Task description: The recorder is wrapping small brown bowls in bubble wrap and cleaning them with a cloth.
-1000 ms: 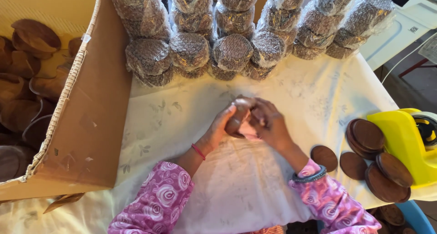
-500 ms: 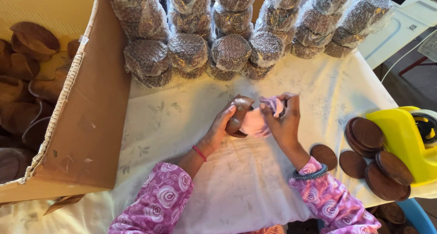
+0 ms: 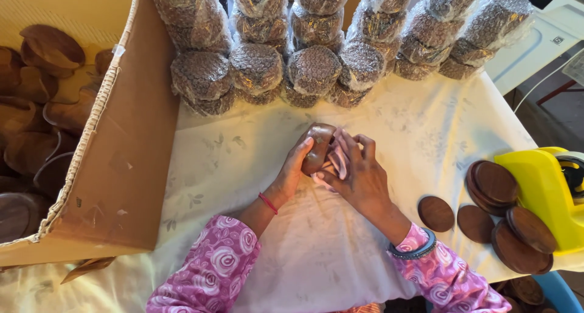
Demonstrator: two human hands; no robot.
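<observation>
Packing workshop: bubble-wrapped bundles, carton (tape dispenser too).

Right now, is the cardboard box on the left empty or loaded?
Loaded: the open cardboard box holds many dark wooden discs, piled loosely inside.

One cardboard box, one yellow tape dispenser, two hands

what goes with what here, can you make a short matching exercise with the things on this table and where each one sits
Things:
1. cardboard box
2. bubble-wrapped bundles
3. yellow tape dispenser
4. brown wooden disc

Places:
a. right edge of the table
b. held between the left hand and right hand
c. left side, holding loose wooden pieces
d. in rows along the far side

Pairs: 1-c, 2-d, 3-a, 4-b
</observation>
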